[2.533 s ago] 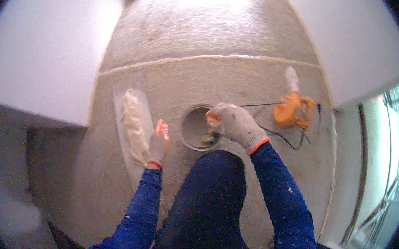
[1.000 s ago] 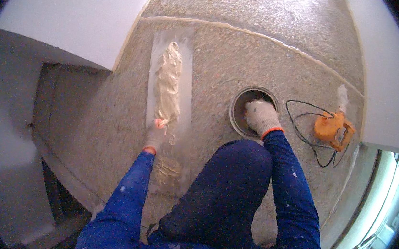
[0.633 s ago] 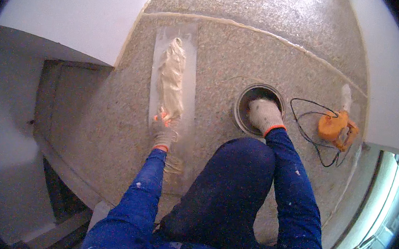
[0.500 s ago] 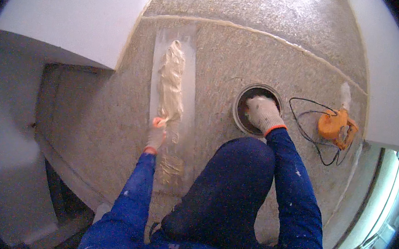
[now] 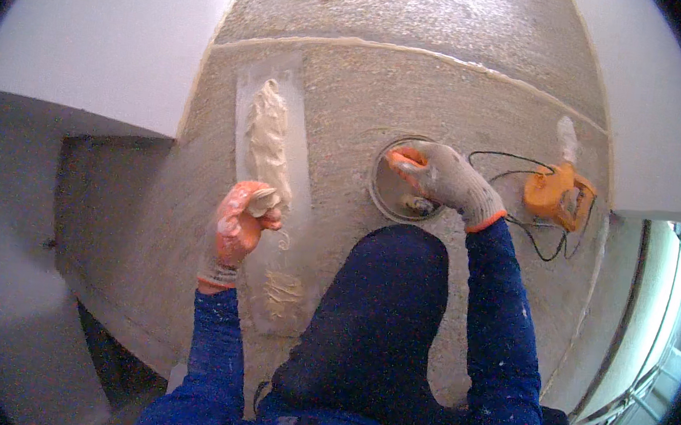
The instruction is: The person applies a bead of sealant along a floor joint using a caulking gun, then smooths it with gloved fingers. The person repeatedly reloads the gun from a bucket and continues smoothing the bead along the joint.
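A long, flat grey board (image 5: 304,160) lies on the floor, with a thick ridge of cream paste (image 5: 268,136) along it. Over its near part is my left hand (image 5: 241,223), in an orange-coated knit glove smeared with paste. Its fingers curl around something cream-coloured that I cannot make out. My right hand (image 5: 442,177), gloved the same way, is closed above a round bucket (image 5: 374,187); what its fingers hold, if anything, is hidden. Inside the bucket, below that hand, a small dark and pale object (image 5: 417,205) shows, its kind unclear.
An orange power tool (image 5: 553,196) with a pale, coated front end and a black cord (image 5: 512,221) lies right of the bucket. White walls (image 5: 113,18) border the rough floor (image 5: 352,91). My bent knee (image 5: 401,259) comes close to the bucket.
My right hand has come up out of the bucket. My left hand has lifted from the paste and turned, showing its orange palm side. The whole view has shifted slightly.
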